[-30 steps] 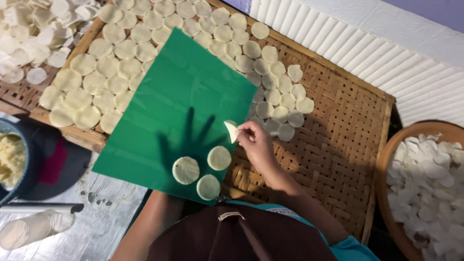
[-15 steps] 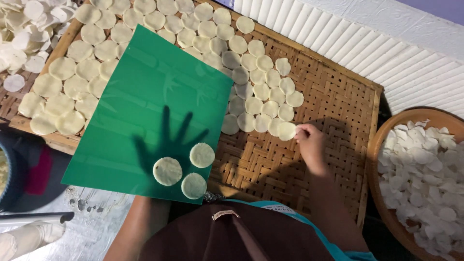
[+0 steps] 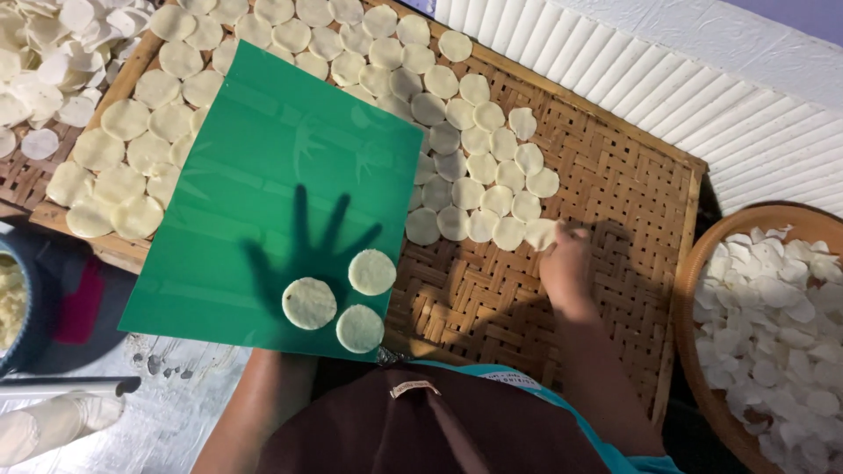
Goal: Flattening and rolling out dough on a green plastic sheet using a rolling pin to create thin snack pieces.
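On the woven tray [image 3: 615, 184], my right hand [image 3: 566, 263] pinches a pale dough disc [image 3: 540, 233]; left hand [image 3: 312, 241] spread beneath the green sheet [image 3: 263, 158].

A woven bamboo tray [image 3: 562, 342] has open weave along its near and right portions. Rows of pale dough discs [image 3: 457, 132] crowd its far and middle parts, edge to edge. The right hand [image 3: 566, 263] rests at the end of the nearest row, bare weave on its right. A green sheet [image 3: 263, 175] covers the tray's left middle, bare except for three discs [image 3: 342, 298] near its front edge. A round basket of white chips [image 3: 773, 316] blocks the right side.
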